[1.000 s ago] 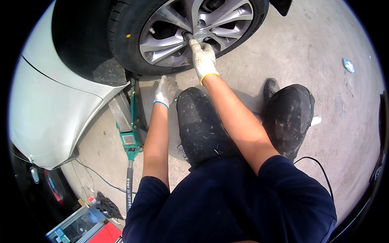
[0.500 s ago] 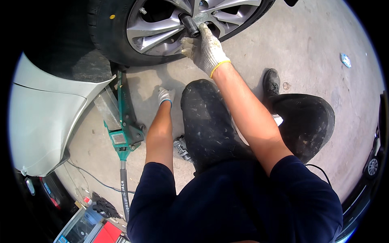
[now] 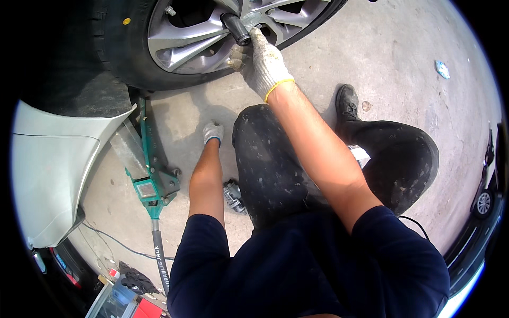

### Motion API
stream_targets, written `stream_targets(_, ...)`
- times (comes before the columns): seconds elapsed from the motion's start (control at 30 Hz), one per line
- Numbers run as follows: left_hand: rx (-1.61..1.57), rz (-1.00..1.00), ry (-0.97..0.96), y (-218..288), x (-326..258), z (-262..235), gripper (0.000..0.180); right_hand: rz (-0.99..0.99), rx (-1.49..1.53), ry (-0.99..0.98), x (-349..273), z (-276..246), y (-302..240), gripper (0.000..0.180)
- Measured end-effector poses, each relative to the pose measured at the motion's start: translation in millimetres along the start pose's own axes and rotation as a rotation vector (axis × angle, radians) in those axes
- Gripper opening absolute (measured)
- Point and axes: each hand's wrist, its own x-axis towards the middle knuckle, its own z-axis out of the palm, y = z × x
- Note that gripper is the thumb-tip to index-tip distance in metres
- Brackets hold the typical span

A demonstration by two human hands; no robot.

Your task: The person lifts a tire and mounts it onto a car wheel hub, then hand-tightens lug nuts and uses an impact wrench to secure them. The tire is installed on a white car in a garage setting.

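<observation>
A black cylindrical socket sticks out from the silver alloy wheel, beside the hub cap. My right hand, in a white knit glove with a yellow cuff, has its thumb and fingers closed around the socket's outer end. My left hand, gloved with a blue cuff, is held low over the floor left of my knee. Its fingers are curled into a fist, and whatever may be inside is hidden. The black tire surrounds the wheel, and a bare stud or nut shows at its upper left.
A green floor jack with a dark handle reaches under the white car body on the left. A grey metal tool lies by my knee. A cable crosses the floor. A red box sits lower left; another car is far right.
The view has shifted slightly, so wheel and jack appear farther left. My right hand stays at the socket. My left hand's fingers have curled in more.
</observation>
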Motion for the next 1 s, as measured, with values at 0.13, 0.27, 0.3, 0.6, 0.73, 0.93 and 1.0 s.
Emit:
stream_targets(0.13, -1.044, -0.176, -0.100, 2.2, -51.4, 14.3, 0.035, -0.186, -0.432, 0.100, -23.1, 17.0, -7.5, 0.054)
stream_targets(0.27, -1.491, -0.306, -0.138, 23.6, -119.0, -8.5, 0.032, -0.183, -0.304, 0.100, -18.3, 11.7, -6.1, 0.043)
stream_targets(0.3, -1.538, -0.317, -0.130, 25.5, -131.7, -13.9, 0.031, -0.012, -0.134, 0.081, -16.5, 10.0, -10.0, 0.045)
stream_targets(0.6, -1.563, -0.257, -0.016, 3.3, -173.5, -72.9, 0.020, 0.268, 0.156, 0.059, -6.5, 11.1, -14.0, 0.045)
stream_targets(0.73, -1.573, -0.249, -0.040, 25.4, -187.5, -87.7, 0.021, -0.505, -0.746, 0.285, 11.0, 0.2, 1.5, 0.037)
stream_targets(0.93, -1.456, -0.095, -0.049, 27.6, -185.3, -83.1, 0.024, 0.261, 0.149, -0.106, 4.4, -9.2, -12.5, 0.053)
stream_targets(1.0, -1.518, -0.134, 0.027, 34.0, -188.6, -88.4, 0.025, 0.106, -0.119, 0.023, -21.8, 10.1, -18.5, 0.053)
